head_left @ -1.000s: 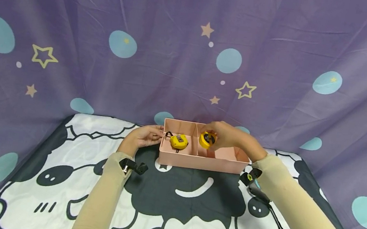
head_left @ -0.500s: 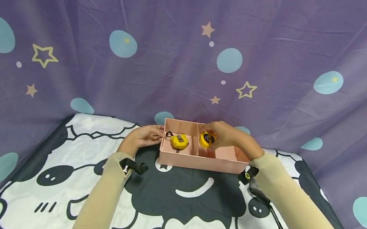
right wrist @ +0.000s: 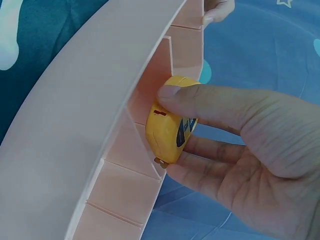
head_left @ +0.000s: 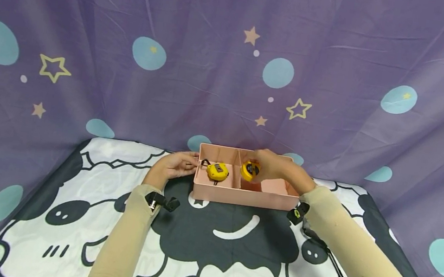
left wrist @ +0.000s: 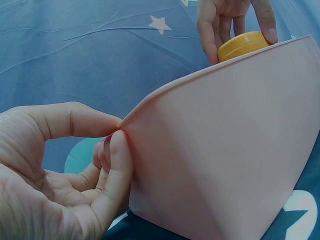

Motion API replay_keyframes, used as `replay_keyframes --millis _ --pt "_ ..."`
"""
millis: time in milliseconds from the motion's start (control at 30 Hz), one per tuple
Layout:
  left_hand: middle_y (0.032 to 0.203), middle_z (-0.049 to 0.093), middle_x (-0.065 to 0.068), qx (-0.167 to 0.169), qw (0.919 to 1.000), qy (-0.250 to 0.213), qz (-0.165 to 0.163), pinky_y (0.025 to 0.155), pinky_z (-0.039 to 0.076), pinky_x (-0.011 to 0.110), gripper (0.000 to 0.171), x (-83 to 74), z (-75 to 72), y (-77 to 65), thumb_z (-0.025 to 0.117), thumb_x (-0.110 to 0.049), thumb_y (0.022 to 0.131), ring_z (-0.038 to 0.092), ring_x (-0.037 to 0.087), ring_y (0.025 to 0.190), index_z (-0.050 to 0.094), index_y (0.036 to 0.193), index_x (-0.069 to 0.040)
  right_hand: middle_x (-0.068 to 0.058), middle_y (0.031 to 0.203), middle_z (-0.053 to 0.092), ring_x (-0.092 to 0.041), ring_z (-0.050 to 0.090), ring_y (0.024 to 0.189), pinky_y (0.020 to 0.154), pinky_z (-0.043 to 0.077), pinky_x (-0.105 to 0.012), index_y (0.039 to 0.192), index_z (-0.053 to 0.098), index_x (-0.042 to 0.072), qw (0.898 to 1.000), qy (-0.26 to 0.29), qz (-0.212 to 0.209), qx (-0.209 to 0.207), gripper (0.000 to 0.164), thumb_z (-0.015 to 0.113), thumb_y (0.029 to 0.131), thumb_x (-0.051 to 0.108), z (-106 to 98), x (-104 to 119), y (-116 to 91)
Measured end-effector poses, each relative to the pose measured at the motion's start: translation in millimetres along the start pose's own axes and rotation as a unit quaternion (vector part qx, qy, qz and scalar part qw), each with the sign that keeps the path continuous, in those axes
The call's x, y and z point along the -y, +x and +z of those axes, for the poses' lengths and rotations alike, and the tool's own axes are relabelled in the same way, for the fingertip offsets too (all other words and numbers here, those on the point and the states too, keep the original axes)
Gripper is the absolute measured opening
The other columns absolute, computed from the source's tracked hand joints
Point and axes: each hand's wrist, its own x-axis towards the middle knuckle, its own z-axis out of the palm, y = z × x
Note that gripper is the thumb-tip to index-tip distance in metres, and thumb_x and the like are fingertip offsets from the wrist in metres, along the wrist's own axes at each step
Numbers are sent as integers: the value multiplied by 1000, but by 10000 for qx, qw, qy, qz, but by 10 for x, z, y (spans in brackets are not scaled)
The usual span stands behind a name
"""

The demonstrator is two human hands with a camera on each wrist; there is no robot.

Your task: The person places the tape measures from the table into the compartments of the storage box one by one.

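Note:
A pink divided storage box [head_left: 245, 198] stands at the back of the table. Its left corner rim is pinched between the thumb and fingers of my left hand [left wrist: 70, 170]. Inside the left compartment lies a yellow tape measure [head_left: 217, 171] with a black strap. My right hand [head_left: 270, 166] grips a second yellow tape measure [right wrist: 172, 125], just right of the divider [head_left: 239, 169] and partly below the box's rim. In the right wrist view the thumb lies over one side of its case and the fingers support the other.
A purple curtain [head_left: 210, 99] with stars and dots hangs close behind the box. Beneath everything lies a black-and-white cartoon cloth [head_left: 228, 251]. A dark strap [head_left: 336, 266] dangles beside the right forearm.
My right hand has lowered very slightly with the tape measure in its grip. The left hand, the box and the other tape measure have stayed put.

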Motion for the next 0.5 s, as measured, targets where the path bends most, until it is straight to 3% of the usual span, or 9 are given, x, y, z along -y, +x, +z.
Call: replay_keyframes --millis 500 --pt "84 67 2 -47 10000 70 -26 68 56 19 31 3 -1 13 51 10 97 65 11 70 44 121 -10 -14 118 73 -29 66 102 95 57 -44 125 68 0 9998 -83 -159 -129 56 88 73 3 66 -100 70"
